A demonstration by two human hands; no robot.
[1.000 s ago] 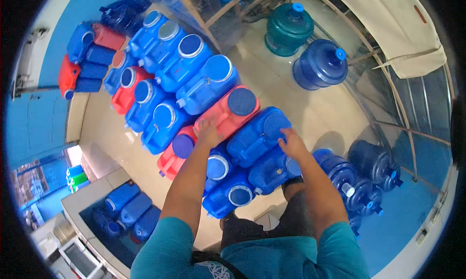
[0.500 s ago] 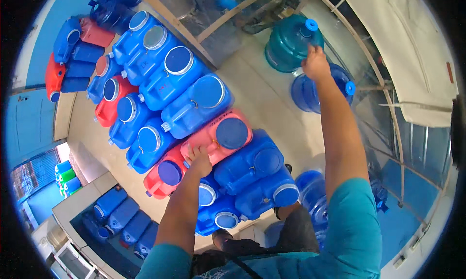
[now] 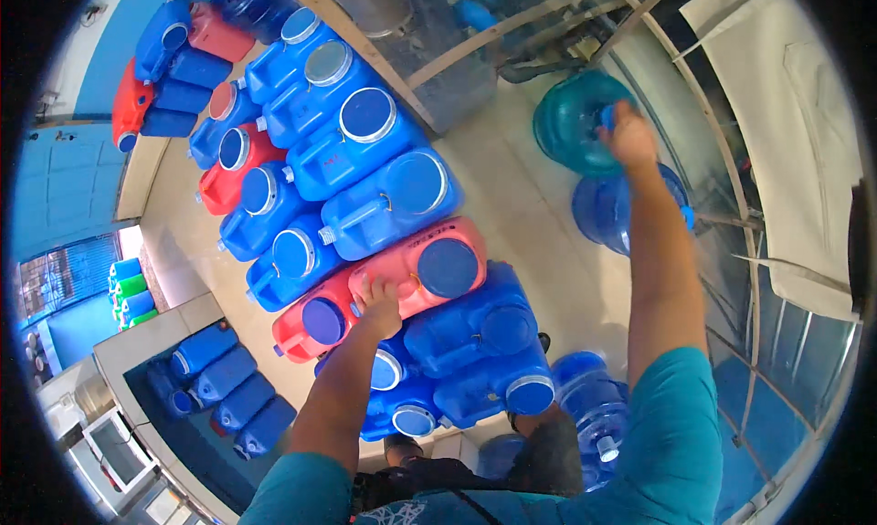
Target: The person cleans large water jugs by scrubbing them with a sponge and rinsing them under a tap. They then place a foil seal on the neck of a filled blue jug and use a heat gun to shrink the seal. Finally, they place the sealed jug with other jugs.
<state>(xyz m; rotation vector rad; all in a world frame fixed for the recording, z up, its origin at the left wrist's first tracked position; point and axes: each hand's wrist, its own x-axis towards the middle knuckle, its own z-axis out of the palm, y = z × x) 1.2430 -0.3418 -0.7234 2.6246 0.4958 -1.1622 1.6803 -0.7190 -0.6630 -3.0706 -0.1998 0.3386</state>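
Out at the far right, my right hand [image 3: 632, 138] closes around the capped neck of a large round teal water bottle [image 3: 565, 128]. The bottle's blue cap [image 3: 607, 117] shows beside my fingers. A clear blue water bottle [image 3: 603, 213] lies nearer, partly behind my right forearm. Nearer the middle, my left hand [image 3: 379, 308] rests with fingers spread on a pinkish-red jug [image 3: 411, 271] with a big dark blue lid. It touches the jug's handle end. Another red jug [image 3: 297, 327] sits just left of that hand.
Rows of blue jugs [image 3: 388, 210] with round lids cover the floor left of centre. Clear bottles [image 3: 589, 402] stand by my right leg. A wooden-framed partition [image 3: 411, 78] rises at the far side. More blue jugs [image 3: 219, 374] sit in a basin at lower left.
My right hand has closed on the teal bottle's neck, and its cap now faces more toward me. The view has shifted slightly; my left hand stays on the red jug.
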